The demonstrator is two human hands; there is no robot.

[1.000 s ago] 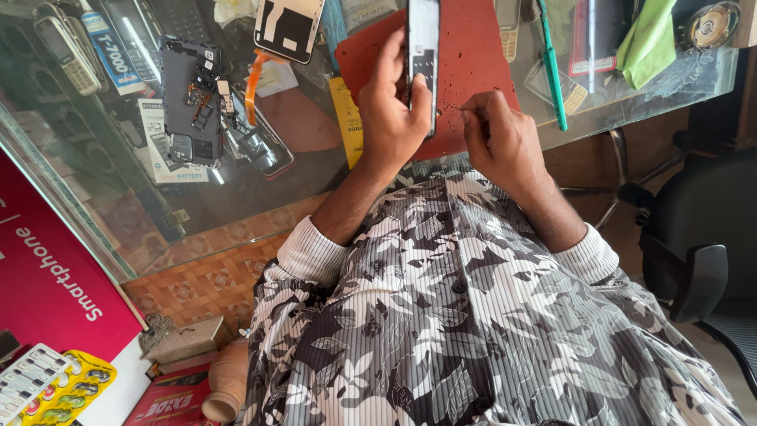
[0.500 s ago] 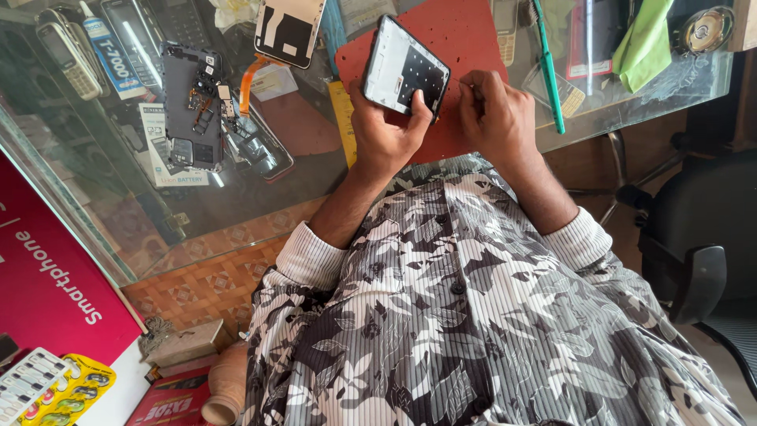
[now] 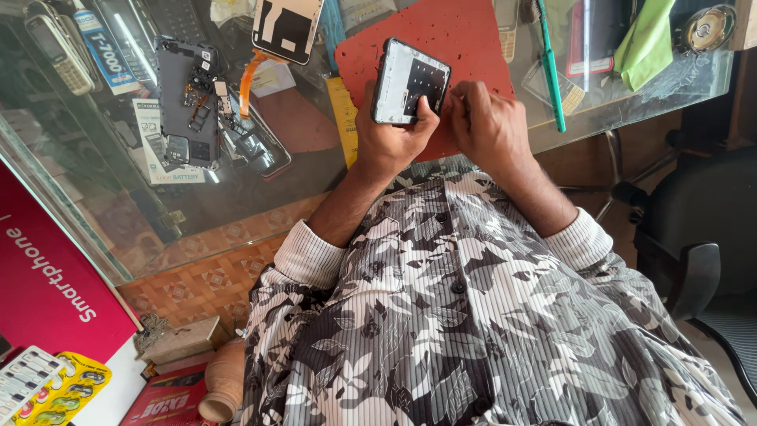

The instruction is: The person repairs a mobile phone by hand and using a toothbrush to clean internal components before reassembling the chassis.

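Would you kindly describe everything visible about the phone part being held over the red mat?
The phone part is a flat, dark-edged rectangular frame with rounded corners. The side facing the camera is pale grey-white with a darker patch toward its lower right. It looks like an opened phone body or screen assembly; which one is unclear. It is tilted above the red mat on the glass counter. The left hand grips its lower edge, thumb on the face, while the right hand touches its right edge with its fingers.

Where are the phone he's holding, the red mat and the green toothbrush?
phone [image 3: 410,83], head view, its pale inner face.
red mat [image 3: 457,31], head view, bare upper part.
green toothbrush [image 3: 550,71], head view, mid-handle.
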